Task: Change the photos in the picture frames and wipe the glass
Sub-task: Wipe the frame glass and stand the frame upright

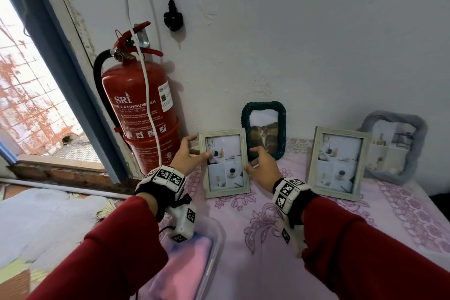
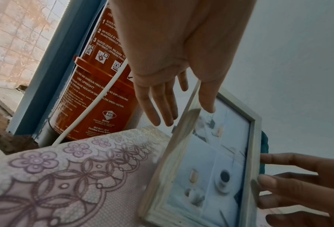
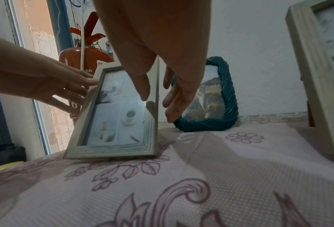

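Both hands [image 1: 187,156] [image 1: 261,165], grip spread, flank the pale frame's [image 1: 225,162] side edges.

White plastered wall [image 1: 304,44], surface rough and marked. Black plug [image 1: 173,19] hangs against it on its cord; a white cable [image 1: 146,75] runs down beside. Red extinguisher [image 1: 140,114] stands in the corner. Blue-framed window [image 1: 36,105] at left admits bright daylight. Tabletop covered by pink floral cloth [image 1: 267,221].
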Demonstrator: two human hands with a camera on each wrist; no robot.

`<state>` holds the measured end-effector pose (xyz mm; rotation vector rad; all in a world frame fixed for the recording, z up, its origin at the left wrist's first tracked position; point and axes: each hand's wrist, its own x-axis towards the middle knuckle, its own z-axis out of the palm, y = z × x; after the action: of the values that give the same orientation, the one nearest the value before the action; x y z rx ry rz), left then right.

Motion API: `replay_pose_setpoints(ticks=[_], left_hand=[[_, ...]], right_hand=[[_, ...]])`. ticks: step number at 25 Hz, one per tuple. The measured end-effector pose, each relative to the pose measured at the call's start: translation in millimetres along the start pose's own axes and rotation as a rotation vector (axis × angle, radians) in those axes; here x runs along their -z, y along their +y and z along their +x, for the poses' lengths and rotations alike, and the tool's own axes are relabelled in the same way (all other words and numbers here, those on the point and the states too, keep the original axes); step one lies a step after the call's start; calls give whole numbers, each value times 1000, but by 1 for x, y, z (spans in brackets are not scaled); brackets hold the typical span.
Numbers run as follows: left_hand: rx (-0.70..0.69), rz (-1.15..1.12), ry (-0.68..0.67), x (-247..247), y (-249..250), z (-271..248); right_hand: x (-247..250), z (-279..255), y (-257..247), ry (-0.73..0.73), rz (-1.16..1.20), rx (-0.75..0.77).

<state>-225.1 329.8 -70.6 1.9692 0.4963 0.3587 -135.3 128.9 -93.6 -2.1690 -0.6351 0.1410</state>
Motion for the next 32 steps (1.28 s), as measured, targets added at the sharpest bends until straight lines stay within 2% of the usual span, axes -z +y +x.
replay_pose_setpoints(ticks=[3, 9, 11, 15, 20, 27, 32], left_hand=[[-5, 5, 47, 2, 7, -6], [-77, 11, 294, 6, 34, -29], [-117, -11, 307, 4, 45, -41], [-188, -97, 211, -19, 69, -77], [-231, -201, 43, -75, 94, -126], [-107, -320, -242, -159, 100, -173], [30, -170, -476, -212, 80, -197]], right_hand=[[7, -5, -1, 47, -6, 13], [30, -25, -16, 152, 87, 39], [43, -38, -23, 202, 150, 55], [69, -76, -24, 264, 242, 87], [104, -136, -3, 287, 254, 53], [164, -208, 44, 326, 186, -30], [197, -253, 82, 354, 123, -99]])
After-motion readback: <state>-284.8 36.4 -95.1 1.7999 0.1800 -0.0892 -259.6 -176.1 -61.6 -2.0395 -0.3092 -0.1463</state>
